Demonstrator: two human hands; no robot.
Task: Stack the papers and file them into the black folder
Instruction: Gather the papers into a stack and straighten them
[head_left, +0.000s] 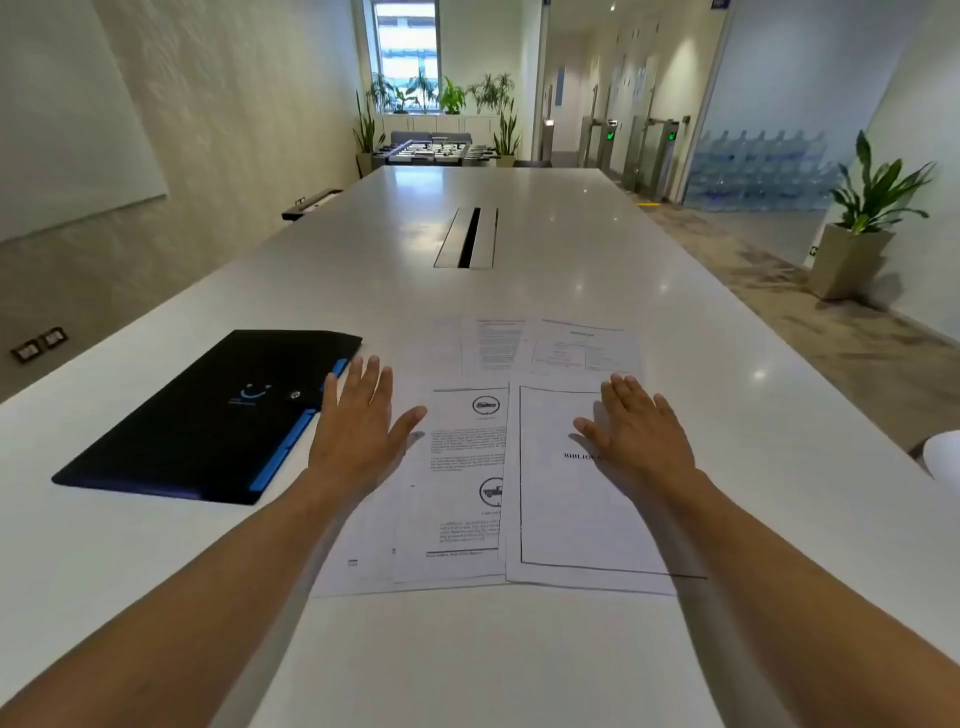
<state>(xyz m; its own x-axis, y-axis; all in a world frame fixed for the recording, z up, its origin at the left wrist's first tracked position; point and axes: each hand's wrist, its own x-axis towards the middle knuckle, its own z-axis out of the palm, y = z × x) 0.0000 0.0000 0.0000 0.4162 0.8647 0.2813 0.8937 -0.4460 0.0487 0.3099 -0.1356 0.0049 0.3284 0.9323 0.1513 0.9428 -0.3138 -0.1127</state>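
Papers (467, 467) spread loose and overlapping across white worktop (519, 649), not yet stacked; three sheets fanned in near row, three more in far row just behind. Bordered title sheet (571, 519) on top at right of near row, overlapping printed sheet with round logo and truck picture (462, 457); third sheet showing at lower left from under that one. Far row: faint sheet at left, text sheet (493, 343) in middle, form-like sheet (582, 345) at right, each partly under its neighbour.

Black folder (208, 415) lying flat and closed on worktop, left of papers, angled, blue strip (296, 431) along its right edge, snap button and pale blue mark on cover.

Left hand (358, 431) flat, fingers straight and together, thumb out, over gap between folder and papers, near folder's blue edge; contact with worktop unclear. Right hand (634, 431) flat, fingers straight, thumb out, over upper part of bordered title sheet, gripping nothing.

Cable slot (467, 236) set into worktop further off; potted plant (862, 218) on floor at right
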